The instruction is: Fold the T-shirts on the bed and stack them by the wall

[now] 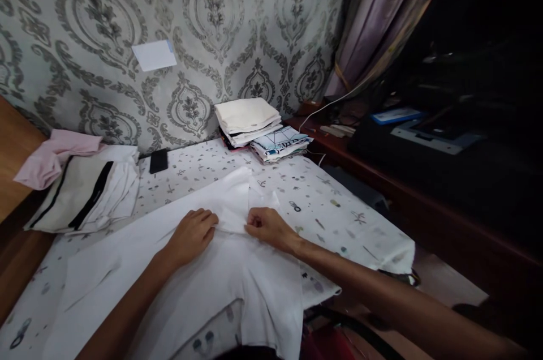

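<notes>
A large white cloth garment [220, 269] lies spread over the table and hangs toward the front edge. My left hand [194, 235] has its fingers curled on the fabric near the middle. Just to the right, my right hand [269, 227] pinches the same garment close to a short sleeve-like part. A ridge of fabric runs between the two hands. The fingertips of my left hand are partly hidden against the cloth.
Folded clothes [246, 116] and a patterned folded pile [282, 144] sit by the wall. At left are striped and white clothes [87, 190], a pink cloth [59, 156] and a black phone [159, 161]. A dark red ledge [382, 179] runs along the right.
</notes>
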`<act>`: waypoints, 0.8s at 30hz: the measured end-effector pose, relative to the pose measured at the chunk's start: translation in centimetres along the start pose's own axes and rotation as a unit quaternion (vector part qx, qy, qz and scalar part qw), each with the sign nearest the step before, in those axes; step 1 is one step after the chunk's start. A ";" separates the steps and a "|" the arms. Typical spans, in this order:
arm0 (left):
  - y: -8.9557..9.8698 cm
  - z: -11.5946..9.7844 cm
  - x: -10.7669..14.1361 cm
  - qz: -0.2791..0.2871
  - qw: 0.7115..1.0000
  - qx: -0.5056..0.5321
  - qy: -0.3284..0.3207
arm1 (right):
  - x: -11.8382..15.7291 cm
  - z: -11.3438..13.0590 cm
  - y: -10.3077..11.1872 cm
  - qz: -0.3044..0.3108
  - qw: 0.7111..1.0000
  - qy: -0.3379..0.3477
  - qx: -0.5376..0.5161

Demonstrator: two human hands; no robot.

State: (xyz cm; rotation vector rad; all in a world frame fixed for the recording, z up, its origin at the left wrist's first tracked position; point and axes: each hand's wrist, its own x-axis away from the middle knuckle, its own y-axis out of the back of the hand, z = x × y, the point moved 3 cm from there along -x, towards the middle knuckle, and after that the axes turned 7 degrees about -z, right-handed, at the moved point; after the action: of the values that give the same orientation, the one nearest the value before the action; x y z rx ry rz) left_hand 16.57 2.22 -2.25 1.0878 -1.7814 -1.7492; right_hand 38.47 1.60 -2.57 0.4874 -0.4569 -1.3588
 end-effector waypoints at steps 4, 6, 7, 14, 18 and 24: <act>0.1 -0.3 -0.1 -0.012 0.999 0.039 0.012 | -0.8 0.2 1.0 -0.001 0.998 0.030 0.051; 0.4 -0.6 -0.3 -0.016 0.998 0.053 0.013 | -2.1 0.6 1.8 -0.040 0.993 0.067 0.094; 0.6 -0.9 -0.6 -0.018 0.998 0.059 0.014 | -3.1 0.9 2.0 -0.063 0.987 0.088 0.116; 0.4 -0.5 -2.3 -0.081 0.993 0.060 0.061 | -11.1 2.1 -2.0 -0.028 0.949 0.184 0.255; -1.9 1.1 -1.4 -0.071 0.995 0.036 0.061 | -14.0 0.2 -3.0 -0.002 0.943 0.154 0.295; -2.4 1.9 2.9 -0.003 0.998 0.031 0.049 | -15.8 -3.3 -1.8 -0.009 0.940 0.094 0.328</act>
State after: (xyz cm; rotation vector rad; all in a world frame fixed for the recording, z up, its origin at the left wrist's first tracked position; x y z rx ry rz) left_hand 13.97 1.41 -5.51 1.1836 -1.7840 -1.6242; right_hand 36.44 17.12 -6.74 1.1606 -0.7501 -1.1406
